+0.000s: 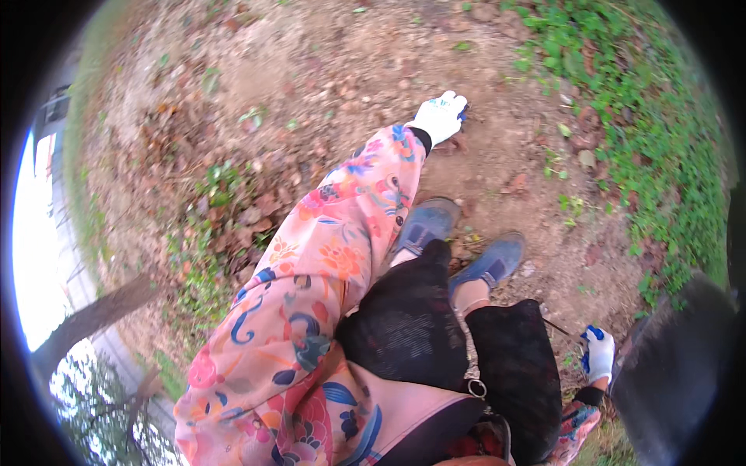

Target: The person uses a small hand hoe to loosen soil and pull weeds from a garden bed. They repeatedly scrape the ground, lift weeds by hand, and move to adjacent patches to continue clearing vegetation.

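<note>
My left hand (440, 119), in a white work glove with blue on its palm side, is low over bare soil beyond my feet. Its fingers bend downward, and the palm is hidden, so I cannot tell whether anything is in it. Small brown leaves (457, 144) lie beside it. At the lower right, my right hand (598, 354), gloved alike, is closed on a thin dark rod (560, 329). The rod runs behind my knee, which hides its far end. My sleeves are pink with a floral print.
My blue shoes (495, 259) stand on the soil. Low green plants (664, 157) cover the right side. A large dark object (670, 367), possibly a bag or bucket, stands by my right hand. Dry leaves (250, 218) lie at left, with a tree trunk or branch (99, 314) at lower left.
</note>
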